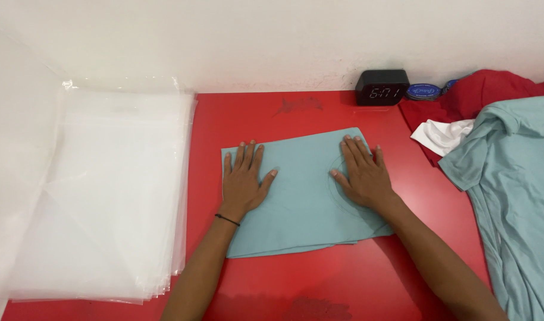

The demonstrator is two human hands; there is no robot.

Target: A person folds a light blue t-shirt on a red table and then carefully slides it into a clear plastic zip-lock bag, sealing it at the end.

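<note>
Pressing down on the folded teal garment [301,202] with both palms; lying flat and open with the left hand [242,184] near the garment's left edge, fingers spread and pointing away from the body, thumb angled inward; lying equally flat and open with the right hand [362,175] on the right half, over a faint curved seam line; gripping nothing with either hand, only bearing on the cloth; wearing a thin black band [227,220] at the left wrist.

Resting in the middle of the red table [319,279], already brought down to a compact, roughly rectangular shape with layered edges showing along the near side; judging from that, looking folded and at the smoothing stage, with some soft creases remaining across the near half.

Lying well apart to the left, a stack of clear plastic bags [105,196], none of them opened or touching the garment; judging by that, not yet bagged.

Waiting to the right, an unfolded teal shirt [516,196] spread loosely over the table edge, beside a white cloth [444,134] and a red garment [486,92], all crumpled and seemingly not yet folded.

Standing against the wall behind, a black digital clock [382,87] and a round blue tin [423,91] just beside it.
</note>
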